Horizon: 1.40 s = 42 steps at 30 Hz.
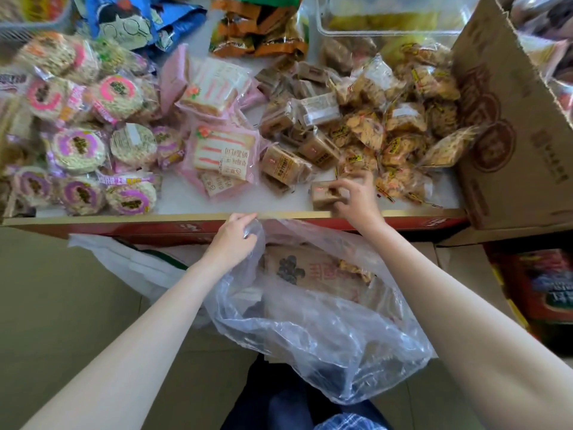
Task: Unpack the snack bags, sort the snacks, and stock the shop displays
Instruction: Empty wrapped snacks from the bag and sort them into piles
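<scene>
A clear plastic bag (313, 330) hangs below the counter's front edge with brown and yellow snack packets still inside. My left hand (232, 240) grips the bag's rim at its upper left. My right hand (356, 197) holds a small brown snack packet (322, 193) on the white counter (186, 197), near the front edge. Behind it lies a pile of similar brown packets (294, 125), with yellow-labelled cracker packets (400, 128) to the right.
Round rice cakes with pink and purple labels (80, 144) fill the counter's left. Pink bread packets (223, 150) lie in the middle. A cardboard box (511, 119) stands at the right, a clear tub (387, 23) and orange packets (260, 29) at the back.
</scene>
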Tool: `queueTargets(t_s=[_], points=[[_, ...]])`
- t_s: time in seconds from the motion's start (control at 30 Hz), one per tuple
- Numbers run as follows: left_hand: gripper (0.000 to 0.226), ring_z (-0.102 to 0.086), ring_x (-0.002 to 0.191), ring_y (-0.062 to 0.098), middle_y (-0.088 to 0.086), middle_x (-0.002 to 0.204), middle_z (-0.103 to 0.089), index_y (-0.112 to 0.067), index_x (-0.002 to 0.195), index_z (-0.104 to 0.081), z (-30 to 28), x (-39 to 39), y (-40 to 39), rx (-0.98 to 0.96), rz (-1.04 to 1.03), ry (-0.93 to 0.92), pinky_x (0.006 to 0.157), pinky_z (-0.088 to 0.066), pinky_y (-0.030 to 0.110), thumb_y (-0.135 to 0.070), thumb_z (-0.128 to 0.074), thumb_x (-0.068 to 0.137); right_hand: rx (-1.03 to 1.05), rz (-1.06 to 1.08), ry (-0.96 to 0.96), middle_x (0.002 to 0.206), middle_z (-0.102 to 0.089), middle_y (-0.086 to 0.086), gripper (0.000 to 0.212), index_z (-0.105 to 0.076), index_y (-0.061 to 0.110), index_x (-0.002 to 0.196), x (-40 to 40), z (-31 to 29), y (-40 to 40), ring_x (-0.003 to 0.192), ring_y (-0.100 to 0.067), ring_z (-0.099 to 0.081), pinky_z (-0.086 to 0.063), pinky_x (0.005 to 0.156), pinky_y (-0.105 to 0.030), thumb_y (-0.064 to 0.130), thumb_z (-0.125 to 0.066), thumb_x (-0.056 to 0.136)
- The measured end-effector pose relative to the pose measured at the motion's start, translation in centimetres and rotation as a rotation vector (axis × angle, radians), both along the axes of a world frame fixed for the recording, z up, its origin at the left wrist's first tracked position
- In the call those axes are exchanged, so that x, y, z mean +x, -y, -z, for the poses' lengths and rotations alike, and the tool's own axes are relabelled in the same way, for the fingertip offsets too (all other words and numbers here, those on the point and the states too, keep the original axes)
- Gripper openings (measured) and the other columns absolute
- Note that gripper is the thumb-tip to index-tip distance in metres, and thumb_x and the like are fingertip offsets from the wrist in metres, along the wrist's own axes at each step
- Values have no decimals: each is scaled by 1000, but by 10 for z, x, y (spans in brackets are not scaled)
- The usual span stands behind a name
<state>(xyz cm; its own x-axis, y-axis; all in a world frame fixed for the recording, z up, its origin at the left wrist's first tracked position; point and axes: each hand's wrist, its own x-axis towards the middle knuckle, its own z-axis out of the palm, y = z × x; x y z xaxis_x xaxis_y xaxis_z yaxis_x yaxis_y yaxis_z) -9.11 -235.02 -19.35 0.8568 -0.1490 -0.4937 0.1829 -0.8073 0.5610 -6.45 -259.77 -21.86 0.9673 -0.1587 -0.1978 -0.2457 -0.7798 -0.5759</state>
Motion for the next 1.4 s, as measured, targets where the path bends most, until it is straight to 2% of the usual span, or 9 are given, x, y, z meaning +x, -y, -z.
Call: queueTargets(t_s=[0.27, 0.43, 0.5, 0.57, 0.63, 0.77, 1.0, 1.2, 1.4], points=[[51, -38, 129, 19, 5, 142, -38, -15, 143, -38, -2, -4, 3, -6, 22, 14, 88, -27, 17, -6, -43, 93, 40, -208, -1, 135, -51, -10, 45, -56, 10, 125, 0, -15, 1, 127, -25, -45, -33, 101, -28, -10, -43, 87], [50, -41, 128, 19, 3, 140, -44, -12, 138, -46, 0, -10, 6, -77, -47, 94, 96, -27, 17, 1, -43, 90, -102, -410, 280, 92, -66, -9, 28, -66, 6, 97, -92, -24, 19, 82, -28, -64, -53, 68, -33, -11, -56, 78], [48, -44, 125, 18, 1, 139, -45, -12, 136, -49, -3, -11, 8, -130, -81, 98, 97, -29, 17, 3, -44, 90, -231, -719, 99, 113, -64, -13, 40, -66, 9, 110, -124, -2, 14, 102, -26, -62, -54, 77, -32, -12, -61, 75], [48, -47, 123, 18, 0, 137, -47, -13, 134, -51, -8, -9, 13, -172, -64, 109, 101, -34, 21, 4, -44, 90, -451, -846, -197, 151, -30, -11, 56, -43, 12, 138, -134, 26, 13, 137, -33, -29, -39, 102, -38, -8, -47, 86], [50, -50, 120, 19, 0, 136, -48, -14, 133, -52, -14, -6, 18, -210, -36, 127, 103, -41, 32, 6, -44, 88, -672, -827, -382, 157, -4, -11, 57, -25, 16, 148, -124, 45, 16, 141, -43, -10, -23, 111, -48, 5, -41, 95], [52, -58, 107, 24, -7, 127, -47, -16, 133, -52, -20, -1, 31, -199, 26, 108, 90, -46, 29, 7, -42, 87, -782, -788, -556, 156, -4, -14, 53, -22, 16, 149, -108, 72, 17, 137, -48, -16, -29, 109, -51, 12, -38, 99], [53, -54, 98, 23, -5, 129, -47, -15, 134, -51, -15, -2, 58, -204, 55, 97, 89, -45, 29, 6, -45, 86, -598, -994, -328, 152, -18, -17, 54, -34, 4, 141, -141, 74, 43, 131, -37, -36, -35, 103, -49, -4, -43, 89], [53, -52, 104, 19, -4, 129, -48, -16, 134, -51, -11, -13, 68, -170, 61, 77, 96, -46, 37, 7, -44, 86, -693, -847, -403, 157, 8, -11, 73, -7, 39, 149, -139, 76, 44, 138, -49, -17, -22, 107, -63, 8, -45, 94], [56, -57, 101, 16, -4, 129, -51, -19, 128, -56, -22, -30, 71, -275, 13, -36, 76, -49, 14, 13, -45, 83, -572, -784, -490, 144, -26, -22, 51, -33, 26, 140, -158, 72, 55, 127, -36, -40, -40, 98, -44, 16, -51, 93]])
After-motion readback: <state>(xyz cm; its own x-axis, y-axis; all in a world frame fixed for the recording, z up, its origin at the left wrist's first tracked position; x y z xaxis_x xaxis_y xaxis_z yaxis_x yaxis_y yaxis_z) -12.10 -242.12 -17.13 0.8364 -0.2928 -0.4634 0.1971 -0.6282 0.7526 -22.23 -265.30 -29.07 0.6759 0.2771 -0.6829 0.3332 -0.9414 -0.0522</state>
